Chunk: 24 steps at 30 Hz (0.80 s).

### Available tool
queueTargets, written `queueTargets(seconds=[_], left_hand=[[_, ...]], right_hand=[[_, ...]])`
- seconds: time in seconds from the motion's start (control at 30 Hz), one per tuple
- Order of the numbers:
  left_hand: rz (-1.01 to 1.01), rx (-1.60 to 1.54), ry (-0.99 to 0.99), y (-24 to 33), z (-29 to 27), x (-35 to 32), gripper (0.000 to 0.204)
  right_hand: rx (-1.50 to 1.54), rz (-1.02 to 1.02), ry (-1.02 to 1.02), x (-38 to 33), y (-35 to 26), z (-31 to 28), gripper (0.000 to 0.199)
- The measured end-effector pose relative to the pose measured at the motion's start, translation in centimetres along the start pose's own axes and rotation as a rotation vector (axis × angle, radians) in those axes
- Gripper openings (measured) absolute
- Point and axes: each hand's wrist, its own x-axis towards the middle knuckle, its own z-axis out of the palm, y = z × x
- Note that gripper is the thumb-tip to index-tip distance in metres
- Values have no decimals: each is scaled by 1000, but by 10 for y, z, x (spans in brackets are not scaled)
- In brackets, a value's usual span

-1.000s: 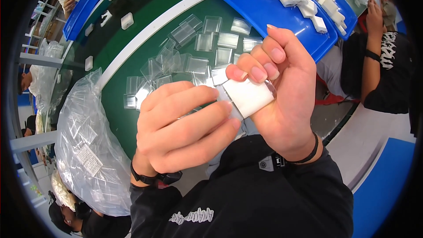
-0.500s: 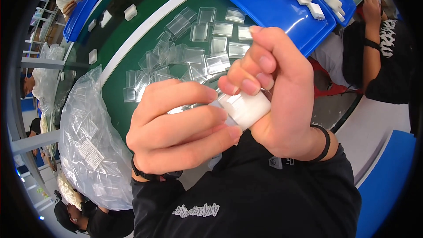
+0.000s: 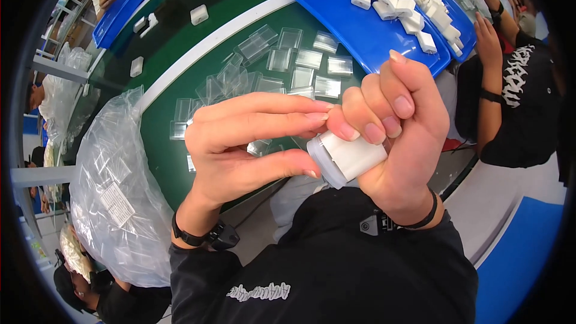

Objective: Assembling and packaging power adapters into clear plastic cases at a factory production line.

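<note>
My right hand [image 3: 399,123] is closed around a white charger-like block [image 3: 354,155], its fingers curled over the top and the palm beneath. A translucent greyish plastic cover [image 3: 326,163] sits at the block's left end. Against that end rests the thumb of my left hand [image 3: 249,132], while its stretched fingers reach the upper side, close to my right fingertips. The block's far end is hidden in my right palm. Beyond my hands, several clear plastic sleeves [image 3: 309,59] lie scattered on the green work surface [image 3: 162,126], some overlapping and partly covered by my left hand.
A blue tray [image 3: 336,9] with a heap of white blocks [image 3: 402,3] stands at the back right. At left is a large clear bag [image 3: 120,174] of sleeves. Past a white divider [image 3: 198,45] lie loose white pieces [image 3: 198,15]. Co-workers sit at both sides.
My left fingers have straightened and lifted from around the block's end, and its thumb has dropped lower. Both hands have shifted a little right, exposing more of the block and greyish cover.
</note>
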Motion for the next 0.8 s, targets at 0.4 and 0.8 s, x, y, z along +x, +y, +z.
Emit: queueTargets(seconds=[0.4, 0.8], left_hand=[[69, 35, 108, -3, 3, -7, 27], [-17, 121, 54, 1, 8, -8, 33]], right_hand=[[-362, -228, -176, -1, 7, 0, 41], [-287, -18, 94, 6, -1, 6, 41]])
